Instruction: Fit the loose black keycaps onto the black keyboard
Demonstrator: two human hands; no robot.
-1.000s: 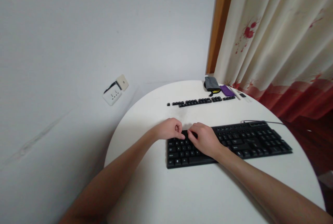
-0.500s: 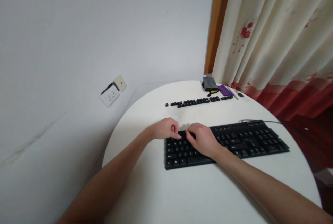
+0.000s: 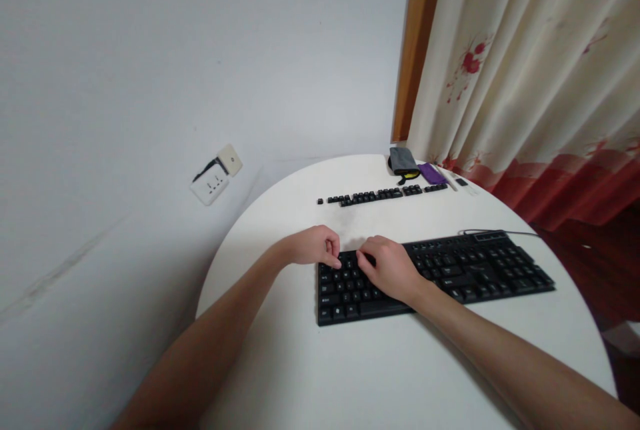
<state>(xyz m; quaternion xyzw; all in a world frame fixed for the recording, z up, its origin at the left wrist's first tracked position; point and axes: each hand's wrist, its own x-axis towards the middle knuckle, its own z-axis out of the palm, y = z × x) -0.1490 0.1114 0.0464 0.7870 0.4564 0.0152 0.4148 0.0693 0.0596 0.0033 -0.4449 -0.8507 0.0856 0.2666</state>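
A black computer keyboard (image 3: 463,273) lies on the round white table (image 3: 300,377). My left hand (image 3: 316,245) is at the keyboard's upper left corner, fingers curled and thumb and forefinger close together over the keys; whatever lies between them is too small to make out. Closed too, my right hand (image 3: 389,267) rests over the upper keys a little further right, its thumb and forefinger at the top row, their tips partly hidden. Beyond the keyboard, several loose black keycaps (image 3: 370,197) stand in a row, with a single keycap (image 3: 320,201) at its left end.
At the table's far edge are a grey pouch (image 3: 404,160), a purple cloth-like item (image 3: 433,174) and a small dark piece (image 3: 461,182). The keyboard's cable (image 3: 493,231) runs to the right. A wall with a socket (image 3: 210,185) borders the left, a curtain (image 3: 540,83) the right.
My left hand has shifted slightly left, its thumb drawing back from the upper keys. My right hand stays where it was.
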